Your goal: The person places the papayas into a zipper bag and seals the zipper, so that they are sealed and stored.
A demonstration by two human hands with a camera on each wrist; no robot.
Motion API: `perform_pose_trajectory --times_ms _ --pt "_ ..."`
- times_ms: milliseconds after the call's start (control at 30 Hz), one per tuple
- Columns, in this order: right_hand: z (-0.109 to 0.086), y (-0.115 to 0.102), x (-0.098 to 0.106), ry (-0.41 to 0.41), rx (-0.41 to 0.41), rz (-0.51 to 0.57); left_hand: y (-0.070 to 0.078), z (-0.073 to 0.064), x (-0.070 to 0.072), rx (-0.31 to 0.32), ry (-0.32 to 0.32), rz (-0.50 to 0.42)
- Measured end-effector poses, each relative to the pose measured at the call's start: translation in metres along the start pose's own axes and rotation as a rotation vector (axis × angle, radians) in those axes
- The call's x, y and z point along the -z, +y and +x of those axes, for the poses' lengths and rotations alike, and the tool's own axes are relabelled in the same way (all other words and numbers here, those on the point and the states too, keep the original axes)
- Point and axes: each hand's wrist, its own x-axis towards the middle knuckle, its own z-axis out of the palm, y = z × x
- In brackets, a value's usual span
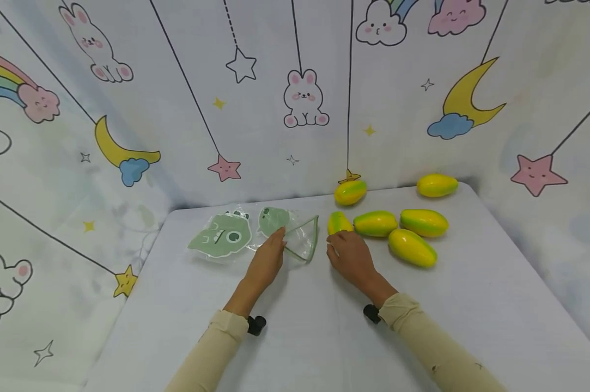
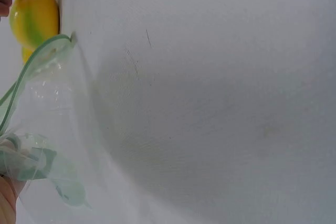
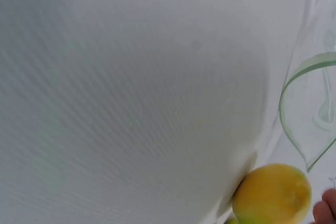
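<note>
A clear plastic bag [image 1: 223, 235] printed with a pale green cartoon animal lies toward the left of the table. My left hand [image 1: 267, 256] pinches it near its green-edged mouth, which gapes toward the right. In the left wrist view, fingers [image 2: 6, 200] show through the clear film. My right hand [image 1: 352, 257] is at the near end of a glossy yellow-green mango-like fruit [image 1: 340, 221], with its fingers bent. Fingertips [image 3: 325, 211] appear beside the fruit [image 3: 275, 192] in the right wrist view, with a small gap visible there.
Several similar fruits, among them one lying nearest [image 1: 412, 247] and one at the far right [image 1: 437, 185], lie right of the bag. White cloth covers the table [image 1: 314, 337]. A cartoon-printed curtain [image 1: 177, 81] stands behind its far edge.
</note>
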Motion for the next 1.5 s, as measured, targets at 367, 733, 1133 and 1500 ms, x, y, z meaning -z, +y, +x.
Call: perform_pose_trajectory --times_ms 367,733,1133,1500 --pt "0.022 0.023 -0.006 -0.21 -0.202 -0.075 0.001 0.0 -0.002 0.054 0.08 -0.005" --pt "0.041 0.007 0.01 -0.376 -0.287 -0.134 -0.001 0.002 -0.002 0.089 0.065 0.006" --pt "0.036 0.003 0.015 -0.53 -0.387 -0.073 0.006 -0.001 -0.005 0.098 0.05 -0.001" --pt "0.027 0.027 0.023 -0.536 -0.438 0.145 0.012 0.0 -0.007 0.186 -0.028 -0.052"
